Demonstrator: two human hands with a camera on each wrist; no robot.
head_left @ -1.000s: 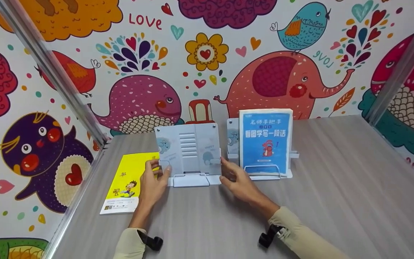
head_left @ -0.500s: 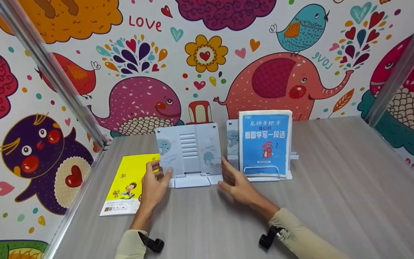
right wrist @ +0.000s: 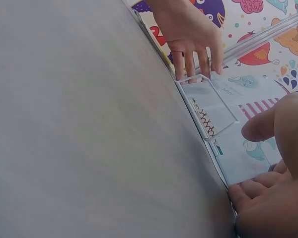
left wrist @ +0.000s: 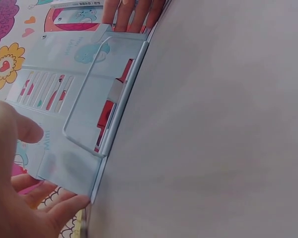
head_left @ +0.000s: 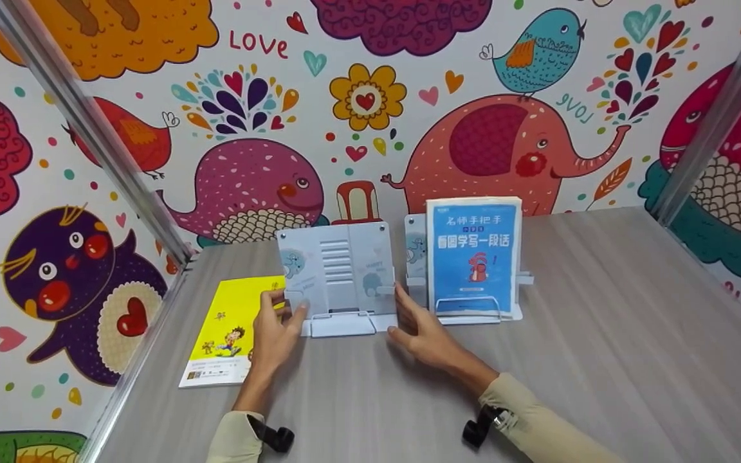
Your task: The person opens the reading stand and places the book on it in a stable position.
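A pale blue metal book stand with slots and a wire page holder stands upright on the table. My left hand holds its left edge, thumb in front and fingers behind. At the opposite edge, my right hand has its fingers around the lower right side, with the thumb forward. The right wrist view shows that thumb over the front panel. In the left wrist view, my left thumb lies across the panel. Nothing stands on the stand's ledge.
To the right, a second book stand bears a blue-covered book behind its wire. A yellow book lies flat at the left, partly behind my left hand. Cartoon-printed walls close off the table's back and left.
Both hands stay at the stand's sides. The right thumb has shifted slightly leftward along the lower corner; the stand and the books look unmoved.
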